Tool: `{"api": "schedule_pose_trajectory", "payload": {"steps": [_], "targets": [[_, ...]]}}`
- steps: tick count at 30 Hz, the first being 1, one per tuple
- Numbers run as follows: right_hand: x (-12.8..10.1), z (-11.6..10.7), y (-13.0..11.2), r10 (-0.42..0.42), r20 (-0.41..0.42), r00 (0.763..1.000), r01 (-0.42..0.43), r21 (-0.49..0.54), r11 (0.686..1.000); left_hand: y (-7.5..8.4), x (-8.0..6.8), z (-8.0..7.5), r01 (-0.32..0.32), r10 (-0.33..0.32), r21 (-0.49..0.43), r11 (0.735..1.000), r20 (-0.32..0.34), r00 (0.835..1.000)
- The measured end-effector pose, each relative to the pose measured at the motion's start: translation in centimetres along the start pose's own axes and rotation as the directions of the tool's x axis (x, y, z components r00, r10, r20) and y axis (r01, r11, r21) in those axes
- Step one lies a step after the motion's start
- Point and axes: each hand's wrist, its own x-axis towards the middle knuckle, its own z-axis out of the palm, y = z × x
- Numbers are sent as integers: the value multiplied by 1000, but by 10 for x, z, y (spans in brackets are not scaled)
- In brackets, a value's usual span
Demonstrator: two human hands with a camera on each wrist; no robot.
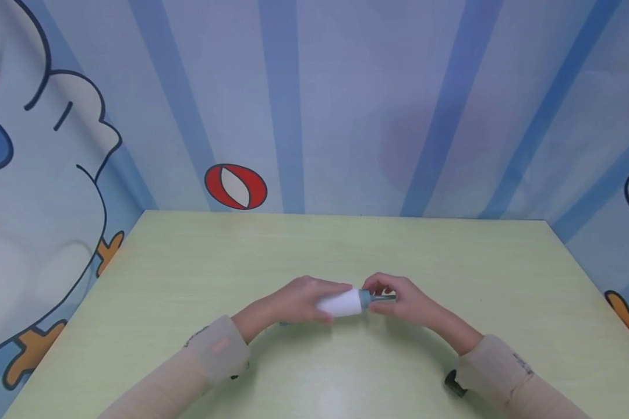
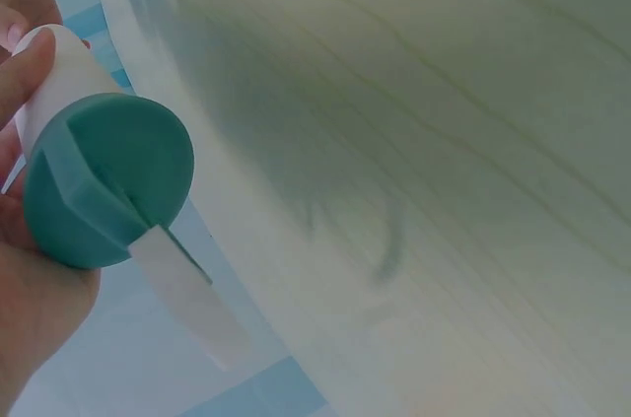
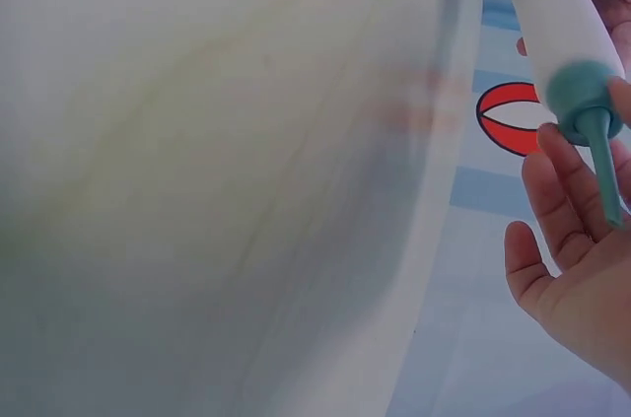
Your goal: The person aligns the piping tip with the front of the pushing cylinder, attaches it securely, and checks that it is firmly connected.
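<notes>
A white bottle-like cylinder (image 1: 342, 304) with teal ends is held above the table, lying nearly sideways. My left hand (image 1: 305, 298) grips its body, thumb and fingers on opposite sides. At its right end sits a teal collar (image 3: 580, 92) with a thin teal tube (image 3: 603, 175) sticking out. My right hand (image 1: 410, 301) pinches this collar with thumb and fingertips, and the tube runs between thumb and fingers toward the palm. In the left wrist view the other end shows a round teal cap (image 2: 148, 146) with a raised bar and a pale strip (image 2: 182, 289) jutting out.
Below both hands lies a pale yellow-green table (image 1: 346, 250). A blue striped backdrop (image 1: 340, 116) with cartoon figures rises behind it and at both sides. A red and white ball (image 1: 236, 186) is printed on the backdrop near the table's back edge.
</notes>
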Motion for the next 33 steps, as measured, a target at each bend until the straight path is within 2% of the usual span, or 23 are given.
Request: {"api": "schedule_pose_trajectory", "payload": {"steps": [9,13,18,25,33], "targets": [[0,-1,4,55,51,997,-59,69,996,0,1,1,14,-14,8,1000,13,1000],[0,-1,4,55,20,998,-56,35,998,-1,1,2,38,-38,1,999,12,999],[0,0,1,15,-14,1000,-15,0,1000,-2,1,2,64,-64,-30,997,11,998],[0,1,-1,-3,21,1000,3,9,1000,-2,0,2,55,-55,-70,996,6,998],[1,1,2,10,53,999,-13,58,998,1,-1,-1,30,-30,-44,999,2,1000]]}}
